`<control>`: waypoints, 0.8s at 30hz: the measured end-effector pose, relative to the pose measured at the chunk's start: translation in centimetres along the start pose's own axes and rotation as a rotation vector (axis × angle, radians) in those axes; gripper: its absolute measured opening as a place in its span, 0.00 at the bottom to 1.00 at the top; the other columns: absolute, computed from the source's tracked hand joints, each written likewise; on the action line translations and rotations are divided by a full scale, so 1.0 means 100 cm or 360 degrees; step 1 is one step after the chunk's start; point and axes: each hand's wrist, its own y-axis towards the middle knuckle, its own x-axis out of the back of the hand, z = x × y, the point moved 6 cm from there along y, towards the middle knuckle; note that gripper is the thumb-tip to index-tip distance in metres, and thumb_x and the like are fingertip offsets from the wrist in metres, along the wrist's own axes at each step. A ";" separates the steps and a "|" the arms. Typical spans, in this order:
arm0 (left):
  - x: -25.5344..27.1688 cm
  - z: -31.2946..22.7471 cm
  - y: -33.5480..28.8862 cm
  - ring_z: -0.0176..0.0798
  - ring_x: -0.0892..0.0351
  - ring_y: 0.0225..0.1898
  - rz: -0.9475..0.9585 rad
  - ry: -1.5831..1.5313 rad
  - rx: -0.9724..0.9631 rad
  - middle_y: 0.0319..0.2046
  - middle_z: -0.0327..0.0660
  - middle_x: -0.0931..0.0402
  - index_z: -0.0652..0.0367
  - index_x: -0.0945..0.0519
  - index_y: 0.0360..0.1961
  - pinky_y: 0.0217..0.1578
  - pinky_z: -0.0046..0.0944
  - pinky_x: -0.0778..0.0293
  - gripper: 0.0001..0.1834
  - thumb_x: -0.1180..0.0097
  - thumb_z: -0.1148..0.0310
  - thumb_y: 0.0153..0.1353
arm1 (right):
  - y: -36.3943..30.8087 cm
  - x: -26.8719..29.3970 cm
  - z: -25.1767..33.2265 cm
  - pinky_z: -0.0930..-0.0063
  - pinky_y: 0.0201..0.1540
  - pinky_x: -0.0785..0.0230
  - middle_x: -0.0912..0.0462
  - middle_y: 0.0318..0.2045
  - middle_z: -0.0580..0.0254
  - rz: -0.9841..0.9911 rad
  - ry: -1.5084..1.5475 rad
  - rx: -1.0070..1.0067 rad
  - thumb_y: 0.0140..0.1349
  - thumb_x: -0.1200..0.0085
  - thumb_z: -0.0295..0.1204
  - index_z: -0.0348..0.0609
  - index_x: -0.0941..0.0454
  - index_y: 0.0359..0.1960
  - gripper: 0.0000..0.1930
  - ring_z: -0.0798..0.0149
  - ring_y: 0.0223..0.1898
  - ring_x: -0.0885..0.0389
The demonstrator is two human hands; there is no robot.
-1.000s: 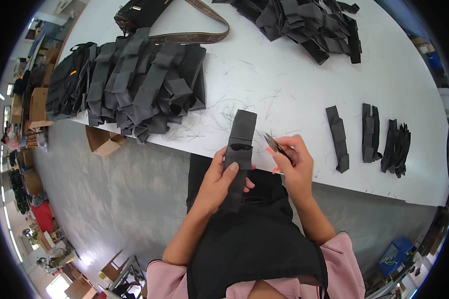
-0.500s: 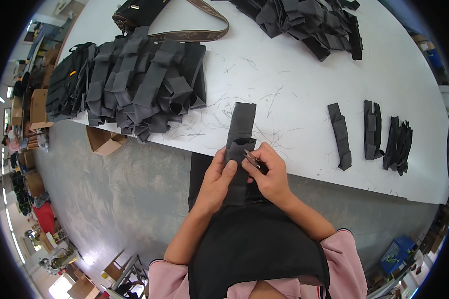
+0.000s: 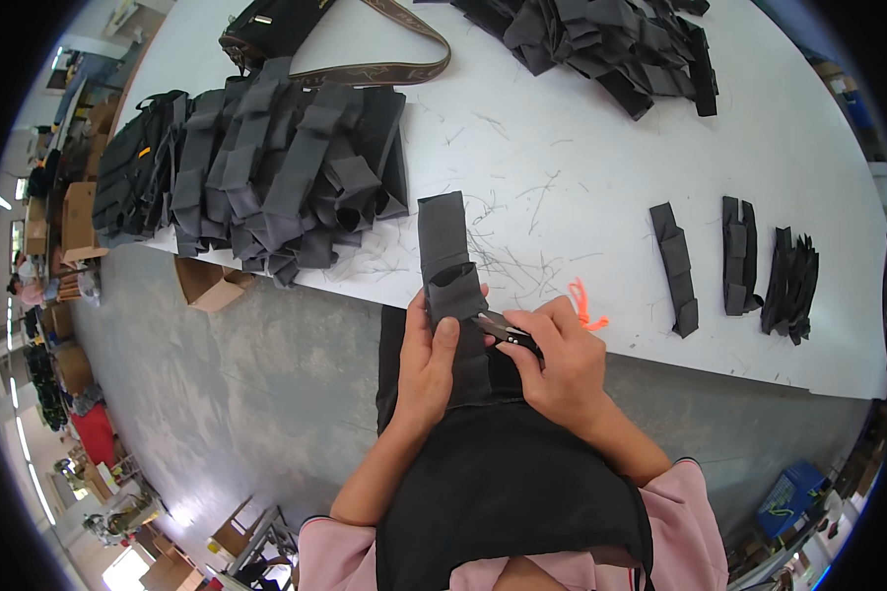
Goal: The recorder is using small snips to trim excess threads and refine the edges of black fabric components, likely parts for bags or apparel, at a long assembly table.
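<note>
A long dark grey fabric strip (image 3: 444,236) with a folded pocket on it hangs over the table's near edge, its lower part reaching toward my black apron. My left hand (image 3: 426,372) is closed on the strip, thumb on top and fingers at its side and behind. In my right hand (image 3: 570,366) is a pair of thread snips (image 3: 512,336), its blade tips touching or very near the strip's right edge just below the pocket. An orange cord (image 3: 586,307) shows beyond the right hand; where it is fastened is hidden.
Dark fabric pieces are heaped at left (image 3: 276,167) and at the far side (image 3: 601,49). A dark bag (image 3: 276,28) with a patterned strap lies at the back left. Several strips lie at right (image 3: 674,268). Thread ends litter the white table (image 3: 591,167). A cardboard box (image 3: 212,283) stands below its edge.
The strip has tilted and shifted left in my left hand. My right hand and the snips have moved right and slightly down along its edge. The orange cord has come into sight.
</note>
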 end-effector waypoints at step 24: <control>0.001 0.001 -0.002 0.36 0.30 0.52 -0.0138 0.0159 -0.0207 0.55 0.51 0.32 0.67 0.47 0.59 0.54 0.36 0.35 0.25 0.60 0.61 0.70 | -0.001 -0.008 0.003 0.73 0.17 0.42 0.32 0.25 0.65 -0.0135 -0.0132 0.0133 0.47 0.38 0.28 0.44 0.24 0.39 0.15 0.65 0.16 0.32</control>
